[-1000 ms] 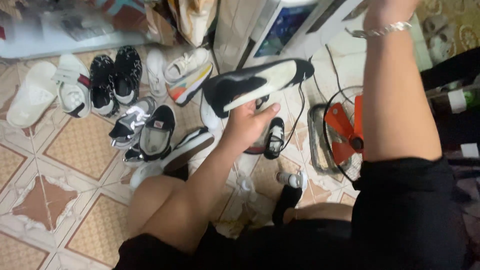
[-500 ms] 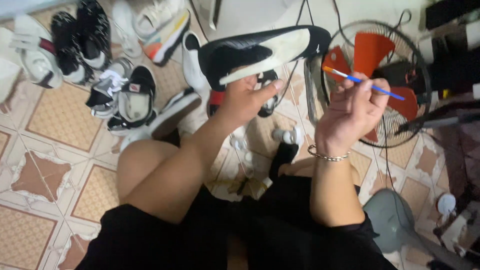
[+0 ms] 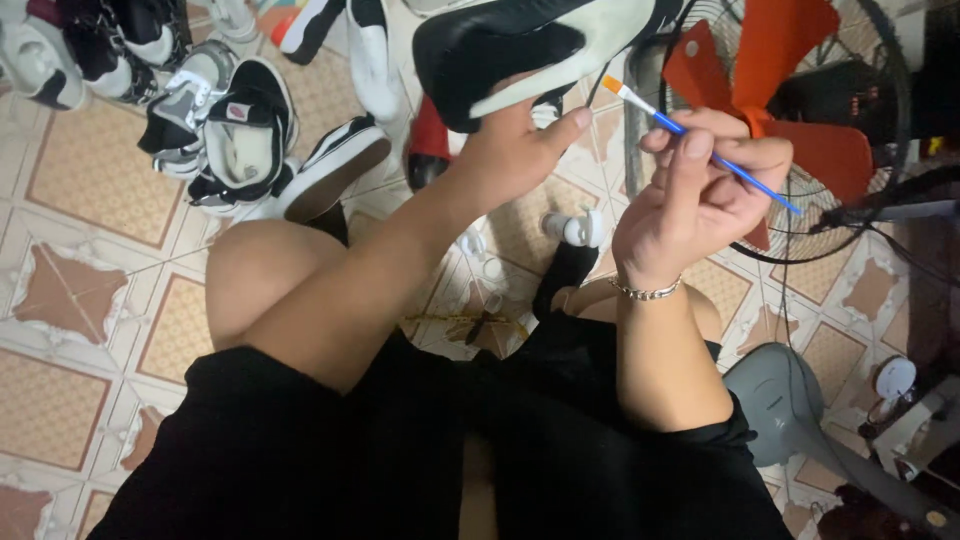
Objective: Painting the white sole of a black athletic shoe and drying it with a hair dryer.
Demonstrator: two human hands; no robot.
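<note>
— what's different from a second ago?

— my right hand [image 3: 700,195] has come down into view, fingers pinched shut on a thin blue-handled brush [image 3: 700,145], orange bristles aimed at eleven o'clock. they're now just beside the sole.

— and the shoe?

— the black-and-white sneaker [image 3: 530,45] sits at twelve o'clock, my left hand [image 3: 515,150] clasped under it, sole up. brush and sole have closed in; the orange-bladed fan [image 3: 790,110] lies at two o'clock.

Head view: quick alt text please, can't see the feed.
The left hand holds up a black-and-white shoe while the right hand points a blue-handled paintbrush at it. More shoes lie on the tiled floor beside an orange-bladed fan.
</note>
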